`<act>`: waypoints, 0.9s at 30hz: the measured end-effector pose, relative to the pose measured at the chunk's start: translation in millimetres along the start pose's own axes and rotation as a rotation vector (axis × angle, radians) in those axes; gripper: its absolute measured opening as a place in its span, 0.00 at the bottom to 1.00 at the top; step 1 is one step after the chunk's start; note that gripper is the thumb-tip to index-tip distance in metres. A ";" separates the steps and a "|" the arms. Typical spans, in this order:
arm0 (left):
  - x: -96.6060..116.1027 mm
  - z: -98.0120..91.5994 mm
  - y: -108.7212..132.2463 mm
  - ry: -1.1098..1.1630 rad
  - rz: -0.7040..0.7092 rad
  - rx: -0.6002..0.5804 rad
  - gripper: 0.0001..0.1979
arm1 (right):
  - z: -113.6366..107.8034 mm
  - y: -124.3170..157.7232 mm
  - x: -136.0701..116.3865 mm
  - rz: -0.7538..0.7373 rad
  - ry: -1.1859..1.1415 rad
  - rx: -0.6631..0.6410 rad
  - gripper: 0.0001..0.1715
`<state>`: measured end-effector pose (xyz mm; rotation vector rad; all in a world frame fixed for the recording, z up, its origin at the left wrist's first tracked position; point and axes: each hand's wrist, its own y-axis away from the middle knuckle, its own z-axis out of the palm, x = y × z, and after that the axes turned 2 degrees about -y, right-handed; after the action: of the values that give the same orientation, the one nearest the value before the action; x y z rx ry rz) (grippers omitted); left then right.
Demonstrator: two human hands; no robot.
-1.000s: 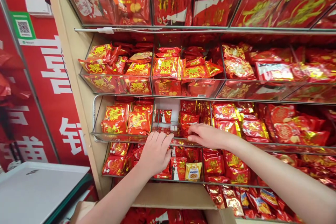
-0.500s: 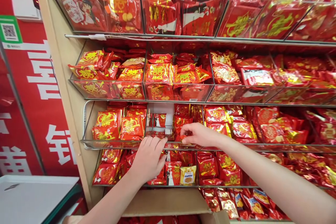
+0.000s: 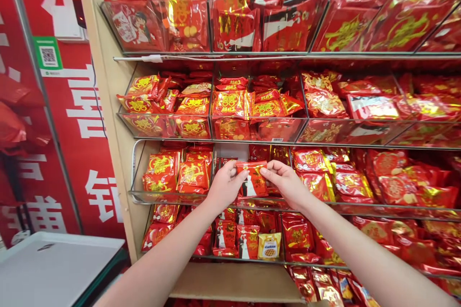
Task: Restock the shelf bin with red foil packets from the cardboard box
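Observation:
Both hands hold one small red foil packet [image 3: 254, 180] with a white and black figure printed on it, raised in front of the third shelf. My left hand [image 3: 225, 186] pinches its left edge. My right hand [image 3: 284, 183] pinches its right edge. Behind the packet lies a clear bin [image 3: 230, 153] that looks nearly bare, between bins of red and gold packets [image 3: 176, 170]. Similar figure packets [image 3: 236, 237] stand on the shelf below, beside a yellow cookie packet [image 3: 269, 245].
Clear-fronted shelves [image 3: 216, 136] hold several rows of red and gold packets up and to the right. A wooden upright [image 3: 108, 120] bounds the rack on the left, with a red sign beyond it. A white tray [image 3: 54, 268] sits low left. A cardboard box [image 3: 234, 283] lies below.
Both hands were down at the lower shelf's front edge. They have risen and come together, and now hold a red packet between them. The view shifted slightly.

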<state>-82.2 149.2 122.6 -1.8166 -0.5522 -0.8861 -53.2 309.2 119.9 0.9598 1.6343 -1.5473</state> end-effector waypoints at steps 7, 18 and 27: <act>-10.3 3.2 -2.2 -0.179 0.049 0.146 0.17 | -1.0 -9.1 9.9 0.016 0.133 0.002 0.16; -32.9 16.1 52.1 -1.234 0.430 -0.037 0.12 | 27.0 -73.0 3.5 0.109 0.824 0.097 0.21; -38.5 17.0 53.1 -1.288 0.473 0.010 0.13 | 72.2 -130.4 38.2 0.341 1.092 -0.020 0.16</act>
<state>-63.2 144.7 57.7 -2.2090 -0.8125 0.7132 -186.2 236.7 147.1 2.1639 1.9667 -0.7515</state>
